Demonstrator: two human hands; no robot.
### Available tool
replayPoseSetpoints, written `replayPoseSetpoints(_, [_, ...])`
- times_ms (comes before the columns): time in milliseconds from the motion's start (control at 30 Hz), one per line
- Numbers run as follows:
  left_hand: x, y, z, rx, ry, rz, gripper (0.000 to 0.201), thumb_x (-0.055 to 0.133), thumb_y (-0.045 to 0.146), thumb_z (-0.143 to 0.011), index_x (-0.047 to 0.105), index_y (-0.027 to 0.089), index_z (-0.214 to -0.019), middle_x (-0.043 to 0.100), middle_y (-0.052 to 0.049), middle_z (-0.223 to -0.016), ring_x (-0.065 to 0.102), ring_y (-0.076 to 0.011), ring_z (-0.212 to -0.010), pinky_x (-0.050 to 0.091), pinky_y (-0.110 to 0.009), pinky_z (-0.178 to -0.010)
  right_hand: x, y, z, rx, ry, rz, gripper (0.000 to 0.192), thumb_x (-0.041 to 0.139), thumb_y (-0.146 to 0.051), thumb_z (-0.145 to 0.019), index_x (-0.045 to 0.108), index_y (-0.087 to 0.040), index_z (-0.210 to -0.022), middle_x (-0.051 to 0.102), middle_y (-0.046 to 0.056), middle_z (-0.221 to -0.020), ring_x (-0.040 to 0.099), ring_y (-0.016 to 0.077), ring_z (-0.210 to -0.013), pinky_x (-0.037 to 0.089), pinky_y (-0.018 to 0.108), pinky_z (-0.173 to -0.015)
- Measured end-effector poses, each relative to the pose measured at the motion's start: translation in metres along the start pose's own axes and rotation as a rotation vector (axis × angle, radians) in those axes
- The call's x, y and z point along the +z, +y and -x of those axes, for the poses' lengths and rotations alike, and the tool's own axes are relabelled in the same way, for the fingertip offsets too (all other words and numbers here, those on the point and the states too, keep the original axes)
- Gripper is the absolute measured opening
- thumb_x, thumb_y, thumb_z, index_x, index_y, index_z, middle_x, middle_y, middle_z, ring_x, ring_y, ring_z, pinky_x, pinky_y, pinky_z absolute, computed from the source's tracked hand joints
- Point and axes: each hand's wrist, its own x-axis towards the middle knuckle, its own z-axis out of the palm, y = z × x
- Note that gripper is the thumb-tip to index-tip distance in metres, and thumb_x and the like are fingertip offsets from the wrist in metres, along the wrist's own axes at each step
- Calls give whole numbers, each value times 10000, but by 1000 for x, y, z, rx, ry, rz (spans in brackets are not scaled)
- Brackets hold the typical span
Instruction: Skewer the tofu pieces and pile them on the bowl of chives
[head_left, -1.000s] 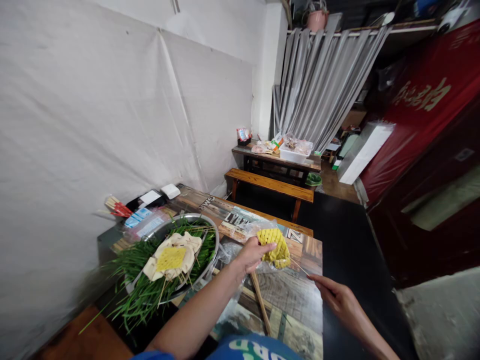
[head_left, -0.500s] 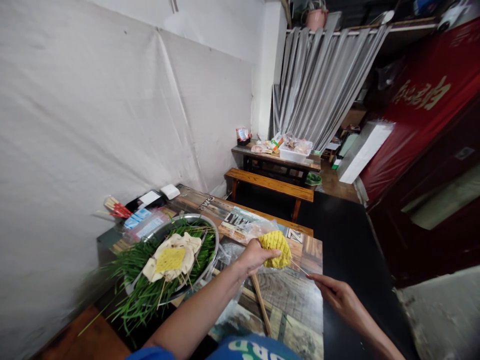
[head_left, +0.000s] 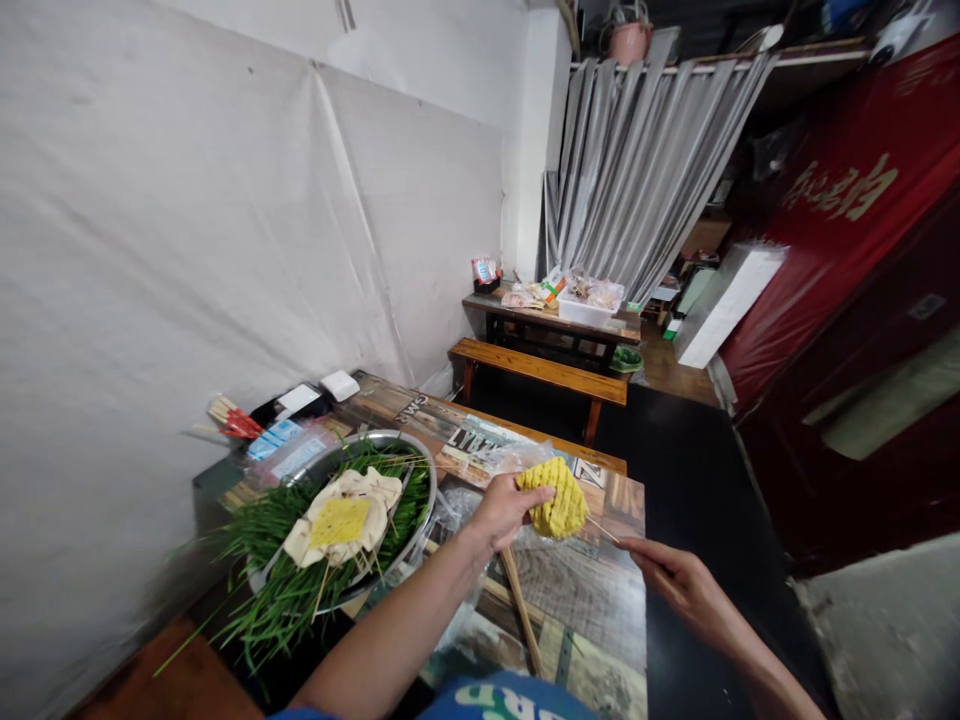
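1. Yellow and cross-hatched, the folded piece (head_left: 553, 500) in our left hand (head_left: 501, 512) is hard to identify; part of it is hidden behind our fingers, and we cannot tell exactly what food it is.
2. We see only a short length of the thin skewer (head_left: 604, 531) between the yellow piece and our right hand (head_left: 675, 585); whether its tip is already inside the piece is unclear.
3. Our right fingers are pinched on the skewer's near end (the grip itself is small in the view), while our forearm runs off the lower right edge.
4. Just left of our hands sits a metal basin (head_left: 424, 482) heaped with green chives (head_left: 285, 590), with pale sheets (head_left: 352, 505) and another yellow square on top.
5. Crumpled clear plastic (head_left: 495, 458) lies on the patterned table (head_left: 585, 600) just behind the yellow piece, and a bundle of bamboo sticks (head_left: 521, 610) lies under our left wrist.
6. Farther back stand a wooden bench (head_left: 540, 368) and a second table with packets.
7. Our left hand is closed around the yellow piece, held above the table's far right part, arm stretched forward; our right hand reaches in from the right, palm down.
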Motion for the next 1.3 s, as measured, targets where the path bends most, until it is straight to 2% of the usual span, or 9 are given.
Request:
replayPoseSetpoints(200, [-1,2,2,-63,-42,-37,462,793,287,-483,643,75,-865,679,-100,-771,635,-203,-677,512,-343,-634,-10,-1,-1,-11,-80,5,312,479,-336,-846,657,-230,-1080,673,47,-1083,606,227,-1007,475,294,-850])
replayPoseSetpoints(467, [-1,-2,4,-97,-113,-60,443,799,264,-480,647,102,-863,683,-93,-820,638,-213,-742,506,-366,-692,-18,5,-4,-34,-113,17,307,481,-338,-844,663,-235,-1069,689,37,-1047,622,242,-969,493,331,-823])
replayPoseSetpoints(700, [8,-5,7,-163,-75,-71,464,819,257,-426,653,96,-829,679,-85,-809,634,-199,-709,503,-340,-667,-16,6,-7,-52,-116,-3,318,492,-370,-832,673,-230,-1052,696,44,-1031,635,236,-942,504,317,-804])
replayPoseSetpoints(833, [8,-1,6,-114,-101,-35,454,788,325,-500,647,94,-864,674,-90,-818,626,-174,-702,495,-306,-658,-16,3,-9,-42,-109,14,332,476,-369,-845,660,-213,-1074,685,61,-1055,621,233,-976,485,317,-836])
replayPoseSetpoints(1000, [-3,9,10,-32,-51,-121,392,758,360,-545,642,83,-799,658,-68,-716,601,-141,-641,479,-268,-615,-17,-1,-7,-37,-94,2,326,485,-379,-839,670,-221,-1055,687,56,-1051,619,231,-976,485,307,-831])
replayPoseSetpoints(1133, [-10,13,13,-56,-82,-147,358,750,363,-554,646,95,-768,657,-59,-708,606,-151,-648,481,-297,-652,-16,-4,-8,-29,-108,9,349,475,-409,-836,669,-221,-1057,696,60,-1028,636,226,-934,506,295,-787])
replayPoseSetpoints(1300, [-11,10,11,-74,-72,-235,318,750,350,-534,659,106,-716,652,-35,-646,598,-159,-600,475,-297,-611,-14,-4,-12,-39,-150,29,351,467,-409,-837,677,-219,-1046,686,60,-1054,618,232,-984,484,307,-838])
